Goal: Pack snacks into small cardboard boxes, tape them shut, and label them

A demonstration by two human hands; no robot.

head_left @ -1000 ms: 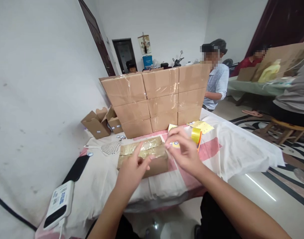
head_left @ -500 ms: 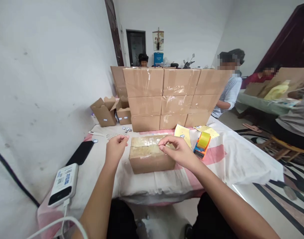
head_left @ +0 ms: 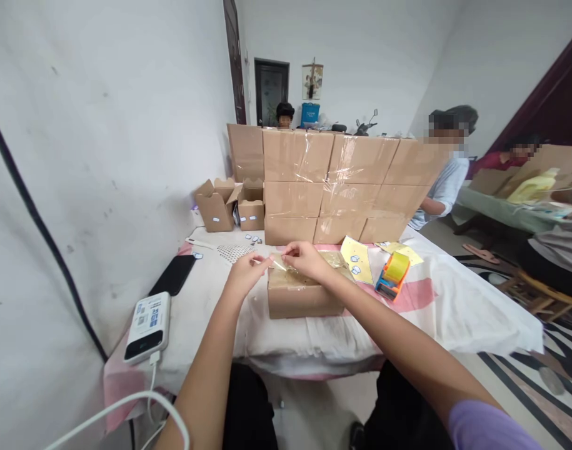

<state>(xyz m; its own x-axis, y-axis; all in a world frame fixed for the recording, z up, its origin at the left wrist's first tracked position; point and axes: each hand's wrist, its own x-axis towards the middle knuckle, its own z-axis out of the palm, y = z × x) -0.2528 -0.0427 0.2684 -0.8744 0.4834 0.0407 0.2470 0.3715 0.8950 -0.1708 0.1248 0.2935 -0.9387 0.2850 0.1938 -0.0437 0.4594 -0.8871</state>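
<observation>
So both hands have closed in on each other: half a second back the left hand [head_left: 249, 276] was off to the side of the box [head_left: 307, 301] and the right hand [head_left: 306, 259] was over the middle of its top, and now they nearly meet at the box's left end. Each one has thumb and fingers pinched on a bit of shiny clear tape [head_left: 279, 262] (tiny from this angle, but you can see it glint between the fingertips). The box sits on the cloth-covered desk [head_left: 477, 306], right in front of the person, with the right forearm hiding some of its right end.

Just right of the box there's a yellow card [head_left: 357, 259], then the tape dispenser [head_left: 392, 275], orange and blue with a yellow roll. Behind it all is a wall of taped cartons [head_left: 344, 181], three high, with two open boxes [head_left: 215, 209] to its left. Over on the left side you've got a white mesh [head_left: 234, 252], a black slab [head_left: 173, 275] and a power bank [head_left: 147, 326] with a white cable [head_left: 153, 369] plugged in.
</observation>
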